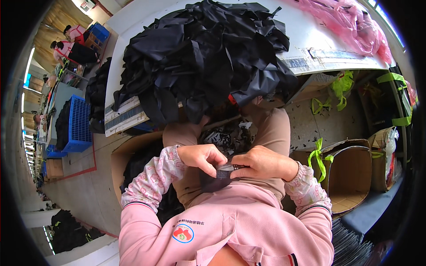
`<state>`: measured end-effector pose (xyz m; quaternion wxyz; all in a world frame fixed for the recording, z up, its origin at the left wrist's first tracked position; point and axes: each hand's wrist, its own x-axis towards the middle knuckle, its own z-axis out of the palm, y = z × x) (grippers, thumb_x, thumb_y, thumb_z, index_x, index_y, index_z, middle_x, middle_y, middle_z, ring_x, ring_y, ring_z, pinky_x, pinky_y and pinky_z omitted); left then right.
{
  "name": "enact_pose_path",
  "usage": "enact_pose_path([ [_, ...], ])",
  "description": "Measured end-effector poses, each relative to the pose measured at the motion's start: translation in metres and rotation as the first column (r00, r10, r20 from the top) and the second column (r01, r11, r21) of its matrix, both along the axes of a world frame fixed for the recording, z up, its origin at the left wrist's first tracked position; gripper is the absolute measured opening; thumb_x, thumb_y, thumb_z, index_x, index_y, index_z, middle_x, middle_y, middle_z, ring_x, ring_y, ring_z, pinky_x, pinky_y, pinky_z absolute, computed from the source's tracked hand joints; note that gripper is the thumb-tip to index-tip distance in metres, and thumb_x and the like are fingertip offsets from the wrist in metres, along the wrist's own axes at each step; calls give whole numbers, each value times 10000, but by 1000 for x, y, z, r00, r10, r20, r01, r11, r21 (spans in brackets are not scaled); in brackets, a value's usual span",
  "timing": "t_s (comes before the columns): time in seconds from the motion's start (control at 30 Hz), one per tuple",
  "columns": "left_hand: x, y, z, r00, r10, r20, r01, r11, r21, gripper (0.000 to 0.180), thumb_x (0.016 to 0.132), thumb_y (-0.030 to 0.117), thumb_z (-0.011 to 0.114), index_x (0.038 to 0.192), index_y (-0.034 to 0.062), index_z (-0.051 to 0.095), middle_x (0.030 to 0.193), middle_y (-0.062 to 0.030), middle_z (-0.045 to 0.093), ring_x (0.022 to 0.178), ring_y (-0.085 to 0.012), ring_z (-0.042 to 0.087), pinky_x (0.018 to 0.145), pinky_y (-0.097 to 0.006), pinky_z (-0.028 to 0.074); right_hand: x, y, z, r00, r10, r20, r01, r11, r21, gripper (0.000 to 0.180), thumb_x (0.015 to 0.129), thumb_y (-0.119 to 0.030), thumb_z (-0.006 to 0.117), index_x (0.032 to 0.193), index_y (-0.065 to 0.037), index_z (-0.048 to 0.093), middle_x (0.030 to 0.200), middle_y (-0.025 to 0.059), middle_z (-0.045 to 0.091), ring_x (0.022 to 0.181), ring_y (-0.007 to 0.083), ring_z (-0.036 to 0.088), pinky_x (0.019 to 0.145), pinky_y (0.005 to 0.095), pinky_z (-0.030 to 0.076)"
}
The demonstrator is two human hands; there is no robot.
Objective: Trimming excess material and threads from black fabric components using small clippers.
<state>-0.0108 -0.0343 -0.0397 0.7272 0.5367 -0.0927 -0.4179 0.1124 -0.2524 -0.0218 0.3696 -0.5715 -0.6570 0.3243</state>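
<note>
Over my lap, both hands meet at a small piece of black fabric (214, 183) that hangs down between my thighs. My left hand (200, 157) pinches its upper edge between thumb and fingers. From the other side my right hand (261, 163) is closed, its fingers curled at the same edge. A slim greyish, pointed thing (228, 167) shows at the right fingertips; whether it is a small tool or a fold of the material, I cannot tell. Just beyond my knees, a large heap of black fabric pieces (195, 57) spills over the table's front edge.
The white table (310, 40) bears pink plastic sheeting (350, 26) at its far right. Cardboard boxes (350, 177) stand at my right, one tied with a yellow-green strip (320, 159). Black scraps litter the floor under the table. Leftward are a blue crate (79, 124) and distant people (73, 48).
</note>
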Motion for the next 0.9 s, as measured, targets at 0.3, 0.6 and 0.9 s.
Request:
enact_pose_path([
  [0.3, -19, -14, -8, 714, 688, 134, -697, 715, 45, 122, 830, 4, 641, 950, -13, 656, 950, -16, 605, 899, -95, 559, 852, -247, 437, -10, -10, -11, 874, -486, 0, 486, 874, 10, 338, 833, -329, 713, 834, -25, 565, 626, 165, 590, 572, 365, 597, 513, 407, 463],
  [0.6, -18, -34, -2, 548, 766, 336, -814, 580, 5, 116, 858, -29, 613, 968, -24, 650, 978, -33, 599, 922, -121, 571, 866, -264, 456, -25, 0, -4, 833, -544, 101, 527, 835, 157, 314, 809, -266, 745, 894, -18, 573, 637, 132, 621, 541, 317, 619, 495, 367, 482],
  [0.9, -19, -34, 4, 545, 744, 385, -819, 571, 55, 119, 851, -54, 613, 959, -23, 654, 983, -36, 590, 910, -117, 557, 840, -255, 446, -16, -6, -2, 869, -492, -52, 488, 870, -64, 338, 833, -331, 713, 860, -25, 571, 578, 140, 576, 540, 333, 606, 494, 393, 468],
])
